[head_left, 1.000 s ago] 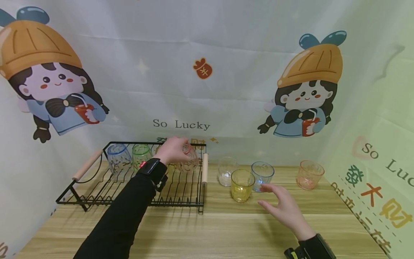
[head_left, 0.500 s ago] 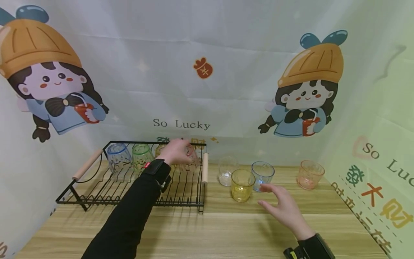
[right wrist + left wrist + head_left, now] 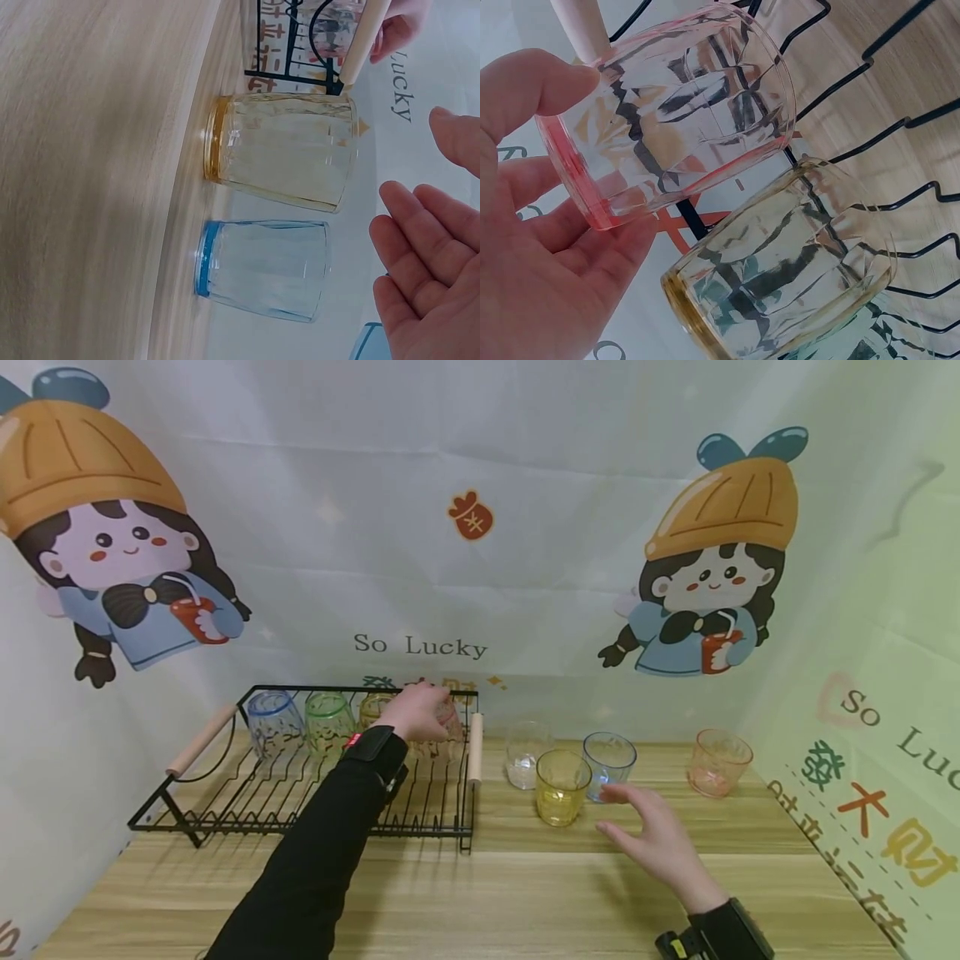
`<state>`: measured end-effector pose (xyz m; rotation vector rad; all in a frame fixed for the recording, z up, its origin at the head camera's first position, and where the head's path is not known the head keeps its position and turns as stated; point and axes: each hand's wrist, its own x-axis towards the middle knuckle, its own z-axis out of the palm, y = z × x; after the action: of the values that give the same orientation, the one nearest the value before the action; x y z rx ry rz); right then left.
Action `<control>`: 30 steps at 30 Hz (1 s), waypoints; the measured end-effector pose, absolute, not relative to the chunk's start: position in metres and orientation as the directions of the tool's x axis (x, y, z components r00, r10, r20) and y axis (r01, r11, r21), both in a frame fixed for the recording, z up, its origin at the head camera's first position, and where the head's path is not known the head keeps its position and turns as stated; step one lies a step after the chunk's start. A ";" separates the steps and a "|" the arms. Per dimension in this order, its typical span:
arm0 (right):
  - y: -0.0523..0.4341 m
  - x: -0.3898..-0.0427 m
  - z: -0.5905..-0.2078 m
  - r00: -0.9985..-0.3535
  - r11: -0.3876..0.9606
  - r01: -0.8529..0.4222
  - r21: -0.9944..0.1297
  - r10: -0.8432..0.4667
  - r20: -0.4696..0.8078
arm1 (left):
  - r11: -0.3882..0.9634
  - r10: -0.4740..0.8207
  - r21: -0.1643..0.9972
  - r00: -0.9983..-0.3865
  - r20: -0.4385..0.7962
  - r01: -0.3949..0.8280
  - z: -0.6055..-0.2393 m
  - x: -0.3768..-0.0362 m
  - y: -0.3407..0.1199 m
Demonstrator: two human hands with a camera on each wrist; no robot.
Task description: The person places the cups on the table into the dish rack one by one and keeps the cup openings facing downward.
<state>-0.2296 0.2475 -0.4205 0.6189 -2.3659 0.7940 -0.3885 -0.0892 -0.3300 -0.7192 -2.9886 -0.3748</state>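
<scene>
Two hands are working over the worktop [image 3: 525, 893]: we are hovering our right hand [image 3: 660, 839], fingers relaxed and apart, near the yellow glass [image 3: 561, 787], while our left hand [image 3: 416, 710] is gripping the pink glass [image 3: 675, 112] upside down on the black rack [image 3: 247, 793], beside an amber glass [image 3: 780, 277].

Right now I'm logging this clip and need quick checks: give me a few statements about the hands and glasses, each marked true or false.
1. The left hand holds a pink glass at the rack. True.
2. The right hand grips the yellow glass. False: it hovers open beside it, touching nothing.
3. A blue glass stands on the table behind the yellow one. True.
4. The rack holds no other glasses. False: blue, green and amber ones sit in it.
</scene>
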 end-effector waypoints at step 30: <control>0.236 -0.236 -0.419 -0.693 0.679 -0.626 -0.383 -0.259 0.673 | 0.877 0.413 0.246 -0.909 0.055 0.413 -0.335 -0.387 -0.078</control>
<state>-0.2361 0.2364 -0.4193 0.6786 -2.3032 0.8210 -0.3874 -0.0775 -0.3350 -0.6696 -3.0427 -0.3986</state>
